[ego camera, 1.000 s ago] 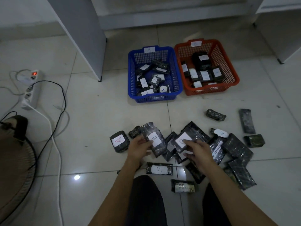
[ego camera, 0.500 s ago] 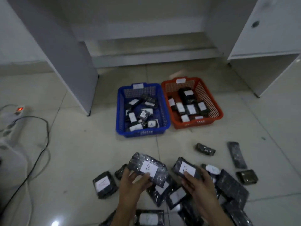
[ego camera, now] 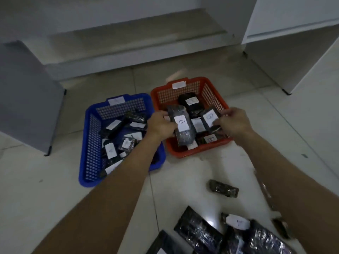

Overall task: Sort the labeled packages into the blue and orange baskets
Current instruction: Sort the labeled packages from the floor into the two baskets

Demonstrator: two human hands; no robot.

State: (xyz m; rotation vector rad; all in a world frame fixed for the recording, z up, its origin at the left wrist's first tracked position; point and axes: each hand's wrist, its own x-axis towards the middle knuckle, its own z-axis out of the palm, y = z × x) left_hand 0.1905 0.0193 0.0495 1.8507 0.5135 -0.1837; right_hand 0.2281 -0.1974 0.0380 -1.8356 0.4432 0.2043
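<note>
Head view: left hand (ego camera: 161, 125) and right hand (ego camera: 232, 123) each pinch a soft, light, black film-wrapped B-labeled package (ego camera: 182, 128) edgewise over the orange plastic basket (ego camera: 214, 92).

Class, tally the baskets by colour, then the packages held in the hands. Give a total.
Blue basket: 1
Orange basket: 1
Packages held: 2, left package in left hand, right package in right hand
Total: 4
</note>
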